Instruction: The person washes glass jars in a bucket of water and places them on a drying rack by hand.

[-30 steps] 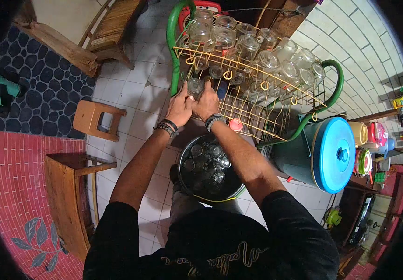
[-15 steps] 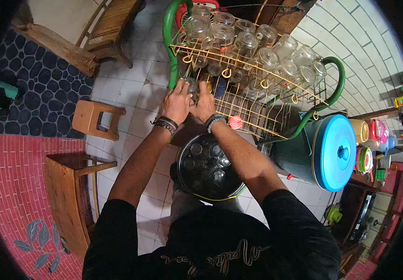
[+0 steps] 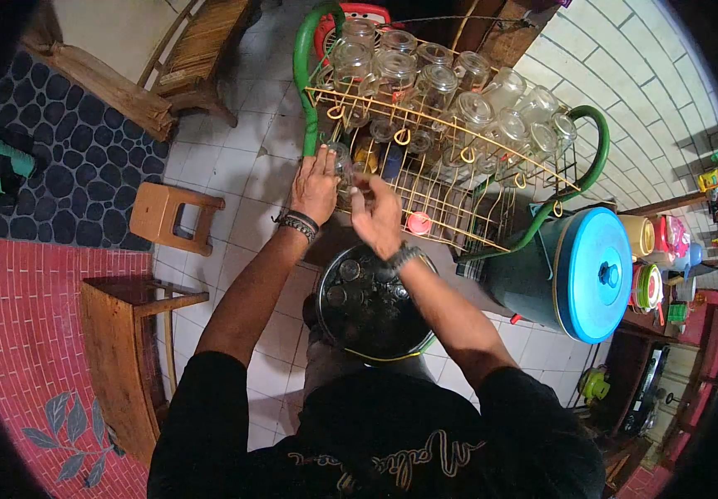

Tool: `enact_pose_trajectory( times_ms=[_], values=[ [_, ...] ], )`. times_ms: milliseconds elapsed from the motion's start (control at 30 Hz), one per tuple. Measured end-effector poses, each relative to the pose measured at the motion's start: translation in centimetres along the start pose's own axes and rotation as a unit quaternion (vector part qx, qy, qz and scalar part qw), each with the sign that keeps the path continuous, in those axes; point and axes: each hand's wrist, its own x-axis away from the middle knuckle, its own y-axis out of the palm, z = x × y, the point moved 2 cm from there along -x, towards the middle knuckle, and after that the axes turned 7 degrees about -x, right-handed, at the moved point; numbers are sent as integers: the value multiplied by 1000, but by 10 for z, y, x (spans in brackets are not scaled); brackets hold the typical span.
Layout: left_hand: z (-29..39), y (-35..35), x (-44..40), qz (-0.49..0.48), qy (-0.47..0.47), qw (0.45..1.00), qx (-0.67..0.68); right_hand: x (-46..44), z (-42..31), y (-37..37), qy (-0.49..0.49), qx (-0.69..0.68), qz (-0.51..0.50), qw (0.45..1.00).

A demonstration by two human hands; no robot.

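Observation:
At the left end of the rack's lower shelf, my left hand [image 3: 315,190] holds a clear glass [image 3: 341,163], its fingers laid along the glass's side. My right hand [image 3: 378,218] is just to the right of that glass, fingers loosely bent and apart, with nothing visible in it. The wire rack [image 3: 450,202] has green curved side handles and carries several upturned glass mugs [image 3: 394,71] on its top tier. Below my forearms, a round dark tray [image 3: 350,328] with several glasses [image 3: 349,270] sits by my legs. A pink round object [image 3: 418,222] lies on the lower shelf.
Right of the rack stands a large bucket with a blue lid [image 3: 596,274]. An orange plastic stool [image 3: 159,212] and a wooden table [image 3: 118,312] are on the left. A bamboo bench [image 3: 205,54] stands at the back, near the tiled wall [image 3: 625,91] side's rack.
My right hand has drawn back from the glass toward me and its fingers have come apart. My left hand stays at the glass, almost unmoved.

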Motion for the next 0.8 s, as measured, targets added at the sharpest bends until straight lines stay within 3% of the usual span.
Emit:
enact_pose_trajectory(
  times_ms=[67, 133, 200, 267, 333, 433, 533, 600, 733, 800],
  values=[
    [-7, 10, -2, 12, 34, 999, 6, 24, -49, -9, -41, -59, -40, 997],
    [-3, 11, -4, 12, 36, 999, -13, 47, -107, -18, -191, -71, -84, 975],
    [-6, 23, 0, 28, 42, 999, -15, 77, -160, -31, -270, -143, -155, 940],
    [4, 1, -2, -27, 4, 999, -21, 99, -212, -44, -356, -271, -245, 860],
    [9, -6, 1, -27, -2, 999, -32, 115, -261, -57, -400, -320, -217, 831],
    [11, -2, 7, -16, 3, 999, -49, 132, -292, -71, -338, -396, -289, 803],
    [8, 10, 8, 1, 5, 999, -51, 130, -309, -94, -414, -408, -274, 766],
    [8, 12, 9, 27, 6, 998, -55, 128, -314, -103, -389, -373, -420, 731],
    [11, 10, 9, 2, -8, 998, -56, 143, -309, -113, -399, -373, -305, 780],
    [13, 9, 6, -23, -16, 998, -63, 141, -305, -128, -393, -411, -175, 804]
  ],
)
